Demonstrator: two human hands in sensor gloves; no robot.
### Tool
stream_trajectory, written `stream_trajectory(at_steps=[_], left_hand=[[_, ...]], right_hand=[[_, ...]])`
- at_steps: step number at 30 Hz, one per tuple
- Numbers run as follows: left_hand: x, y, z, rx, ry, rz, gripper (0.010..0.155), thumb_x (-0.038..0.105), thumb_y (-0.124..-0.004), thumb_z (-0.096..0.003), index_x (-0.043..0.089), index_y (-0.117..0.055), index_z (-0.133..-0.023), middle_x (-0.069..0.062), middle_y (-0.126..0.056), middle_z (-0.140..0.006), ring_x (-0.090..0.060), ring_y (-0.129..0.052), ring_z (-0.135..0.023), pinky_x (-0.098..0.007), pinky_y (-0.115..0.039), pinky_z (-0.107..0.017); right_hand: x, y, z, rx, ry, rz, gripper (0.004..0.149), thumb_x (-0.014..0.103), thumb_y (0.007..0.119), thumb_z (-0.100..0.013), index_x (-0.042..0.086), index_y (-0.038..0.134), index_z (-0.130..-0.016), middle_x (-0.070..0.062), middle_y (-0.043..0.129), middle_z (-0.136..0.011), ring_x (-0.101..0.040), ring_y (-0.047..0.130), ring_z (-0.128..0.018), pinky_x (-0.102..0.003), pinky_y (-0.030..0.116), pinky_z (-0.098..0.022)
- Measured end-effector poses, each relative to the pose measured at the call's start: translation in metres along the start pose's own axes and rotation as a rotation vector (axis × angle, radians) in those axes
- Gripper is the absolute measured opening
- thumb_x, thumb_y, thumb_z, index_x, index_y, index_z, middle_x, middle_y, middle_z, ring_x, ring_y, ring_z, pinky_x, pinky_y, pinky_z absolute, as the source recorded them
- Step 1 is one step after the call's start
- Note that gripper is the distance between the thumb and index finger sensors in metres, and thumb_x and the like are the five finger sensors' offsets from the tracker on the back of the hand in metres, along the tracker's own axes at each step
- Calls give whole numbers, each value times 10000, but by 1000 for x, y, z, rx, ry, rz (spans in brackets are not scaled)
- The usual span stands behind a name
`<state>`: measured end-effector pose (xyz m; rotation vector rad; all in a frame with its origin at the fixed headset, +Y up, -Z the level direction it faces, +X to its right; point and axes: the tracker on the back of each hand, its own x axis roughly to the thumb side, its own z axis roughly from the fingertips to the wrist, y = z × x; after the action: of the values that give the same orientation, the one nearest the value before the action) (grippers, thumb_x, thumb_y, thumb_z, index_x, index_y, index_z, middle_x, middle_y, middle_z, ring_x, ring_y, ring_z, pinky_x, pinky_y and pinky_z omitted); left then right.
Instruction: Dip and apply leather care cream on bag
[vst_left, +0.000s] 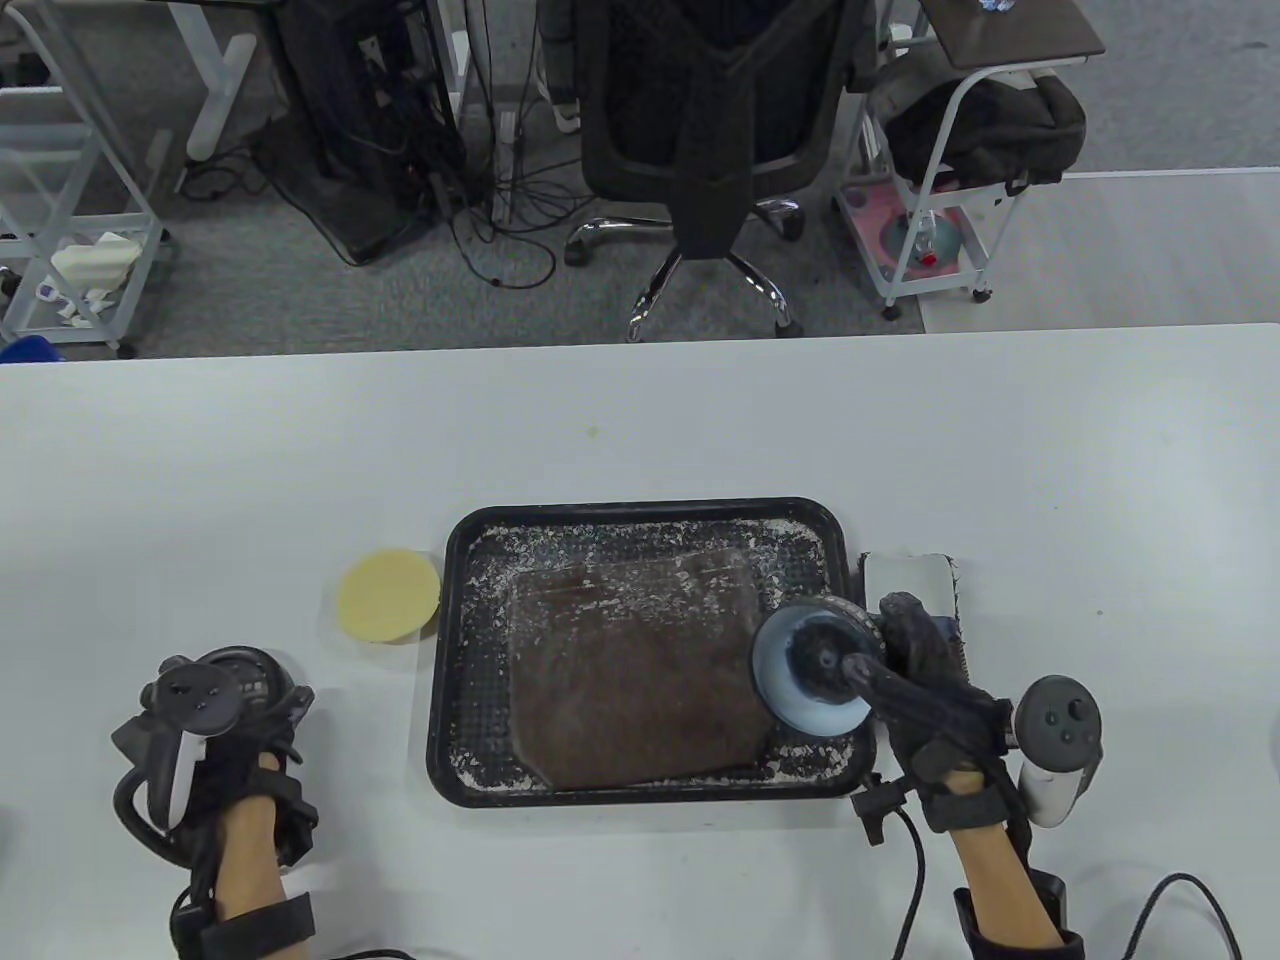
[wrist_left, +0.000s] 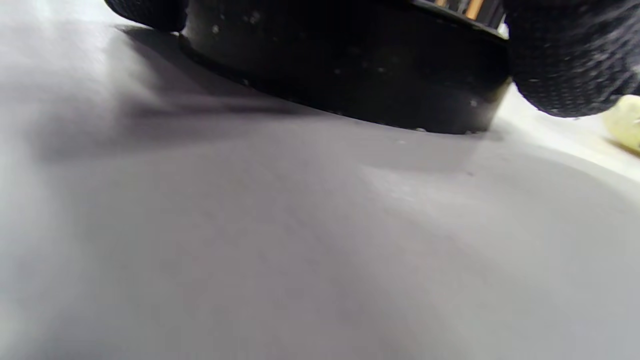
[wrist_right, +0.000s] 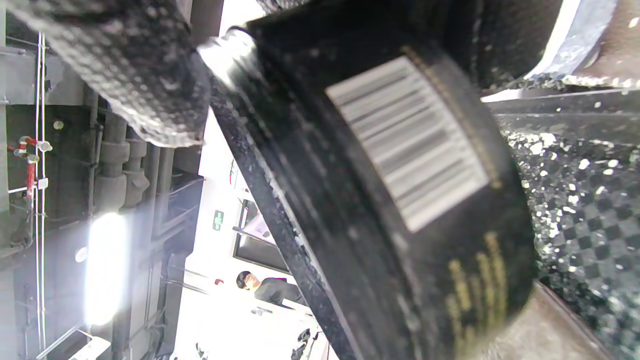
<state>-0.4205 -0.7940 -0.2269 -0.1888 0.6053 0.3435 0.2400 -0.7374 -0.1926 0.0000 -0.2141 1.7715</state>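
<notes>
A brown leather bag lies flat in a black tray dusted with white specks. My right hand grips an open black cream jar, tilted on its side over the tray's right edge, its pale blue inside facing left. In the right wrist view the jar shows a barcode label, with a gloved finger on it and the tray beneath. My left hand rests at the lower left on a round black lid on the table. The lid fills the top of the left wrist view.
A round yellow sponge lies on the table just left of the tray, and its edge shows in the left wrist view. A white cloth-like pad lies behind my right hand. An office chair and carts stand beyond the table's far edge.
</notes>
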Motion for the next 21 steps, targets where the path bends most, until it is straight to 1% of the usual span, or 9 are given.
stream_trajectory(at_steps=[4,6,9,13,14,17,19,21], left_hand=[[-3,1,-8,-30,11,-29,1248,786,-851,-325,88,-187,-1118,-327,-239,-1136,-614,-480,-979,-639,-563,-705],[-3,1,-10,-47,18,-38,1260,801,-849,-312,96,-191,-1123,-319,-231,-1140,-604,-474,-981,-627,-556,-708],[-3,2,-11,-23,18,-51,1277,821,-857,-294,93,-224,-1130,-317,-257,-1133,-595,-518,-962,-614,-580,-698],[-1,5,-8,25,12,-22,1280,807,-900,-279,79,-276,-1127,-330,-338,-1110,-604,-575,-924,-616,-632,-670],[1,6,-5,33,2,-18,1282,810,-899,-278,76,-280,-1127,-332,-343,-1107,-605,-580,-919,-617,-642,-664],[13,13,8,104,-60,-8,1284,814,-898,-275,72,-287,-1127,-340,-350,-1102,-610,-590,-909,-617,-653,-656],[26,20,21,165,-128,14,1280,826,-888,-279,73,-295,-1128,-340,-354,-1101,-609,-597,-904,-613,-664,-650],[41,26,37,216,-214,73,1278,829,-884,-284,64,-309,-1130,-344,-353,-1097,-611,-592,-901,-615,-665,-648]], right_hand=[[0,-1,0,-7,5,-2,867,465,935,-477,25,491,-1077,-284,706,-908,-422,906,-673,-577,747,-501],[0,0,0,-5,7,1,866,465,935,-478,23,493,-1076,-285,705,-908,-422,907,-671,-576,748,-500],[-1,1,0,-5,5,16,863,468,933,-478,23,497,-1076,-285,711,-904,-420,911,-666,-573,750,-498],[-1,1,1,-17,8,28,849,464,936,-479,27,516,-1074,-280,733,-894,-415,923,-655,-568,758,-492],[-1,1,1,-20,9,31,851,465,936,-478,28,514,-1074,-279,728,-897,-413,922,-655,-568,758,-493],[-2,2,1,-31,13,30,853,467,933,-482,24,508,-1074,-281,720,-900,-412,919,-655,-565,758,-489],[-2,2,2,-37,12,23,858,472,932,-480,23,504,-1074,-281,720,-897,-410,919,-648,-558,763,-481],[-2,4,2,-46,9,15,856,470,930,-483,24,501,-1074,-282,717,-897,-415,916,-644,-550,772,-469]])
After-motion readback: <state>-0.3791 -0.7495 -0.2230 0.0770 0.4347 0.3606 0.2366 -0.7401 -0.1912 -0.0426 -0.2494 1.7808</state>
